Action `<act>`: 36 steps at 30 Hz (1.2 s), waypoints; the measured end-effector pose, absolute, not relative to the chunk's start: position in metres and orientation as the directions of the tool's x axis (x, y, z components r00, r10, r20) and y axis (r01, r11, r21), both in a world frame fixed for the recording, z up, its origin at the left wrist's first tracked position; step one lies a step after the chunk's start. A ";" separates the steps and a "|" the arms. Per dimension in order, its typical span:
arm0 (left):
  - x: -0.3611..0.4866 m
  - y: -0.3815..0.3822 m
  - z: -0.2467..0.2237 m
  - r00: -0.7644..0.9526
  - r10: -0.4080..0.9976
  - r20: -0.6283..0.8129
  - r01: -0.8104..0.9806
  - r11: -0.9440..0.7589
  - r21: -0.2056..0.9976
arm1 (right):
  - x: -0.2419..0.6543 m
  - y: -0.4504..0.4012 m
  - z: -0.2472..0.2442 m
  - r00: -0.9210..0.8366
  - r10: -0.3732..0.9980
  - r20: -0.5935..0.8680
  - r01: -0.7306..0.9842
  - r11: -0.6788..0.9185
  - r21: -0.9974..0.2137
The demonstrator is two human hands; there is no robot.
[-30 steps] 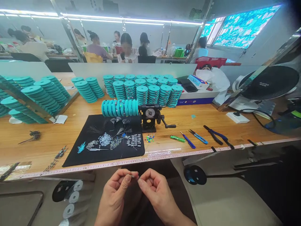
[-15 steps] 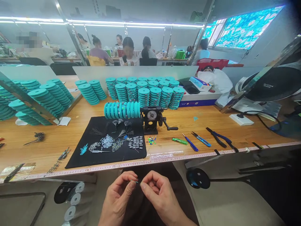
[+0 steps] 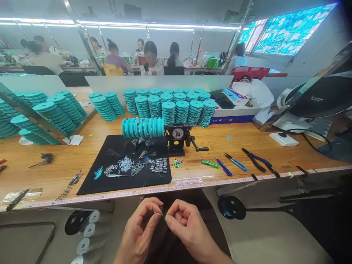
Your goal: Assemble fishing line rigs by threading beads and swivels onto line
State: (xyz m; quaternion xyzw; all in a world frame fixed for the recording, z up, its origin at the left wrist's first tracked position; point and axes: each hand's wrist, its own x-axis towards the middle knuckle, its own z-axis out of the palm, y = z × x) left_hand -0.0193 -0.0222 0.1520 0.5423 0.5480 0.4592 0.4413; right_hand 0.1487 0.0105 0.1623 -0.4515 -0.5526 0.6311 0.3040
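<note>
Below the bench's front edge, my left hand [image 3: 140, 231] pinches a thin teal sliver [image 3: 158, 213] between thumb and fingertips. It looks like the thin teal pieces [image 3: 98, 173] on the black mat [image 3: 90, 183]. Close beside it, my right hand [image 3: 189, 227] is closed in a pinch near the sliver's tip; whatever lies in its fingertips is too small to make out. Above my hands, the mat also carries clear bluish beads [image 3: 125, 164], grey cylinders [image 3: 158, 165], small metal parts [image 3: 137, 169] and bundles of fine dark wires [image 3: 142, 155].
A crank winder [image 3: 177, 137] holds a row of teal spools [image 3: 141, 127]. Stacks of teal spools [image 3: 167, 110] stand behind. To the right lie a green tube [image 3: 210, 164], a blue pen-like tool [image 3: 223, 167], blue snips [image 3: 235, 162] and pliers [image 3: 257, 161]. People sit at benches beyond.
The teal sliver now slants slightly down toward my right fingertips. My hands stay close together in almost the same place, while the view has shifted a little.
</note>
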 end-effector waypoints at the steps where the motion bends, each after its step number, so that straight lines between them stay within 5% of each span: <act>1: -0.019 -0.022 0.152 -0.016 1.000 0.020 0.201 -0.016 0.979 | 0.149 0.011 0.162 -0.416 0.878 -0.236 0.106 -0.211 -0.972; 36: -0.023 -0.018 0.159 0.004 1.000 -0.016 0.156 0.015 0.988 | 0.153 0.011 0.165 -0.406 0.880 -0.247 0.110 -0.222 -0.969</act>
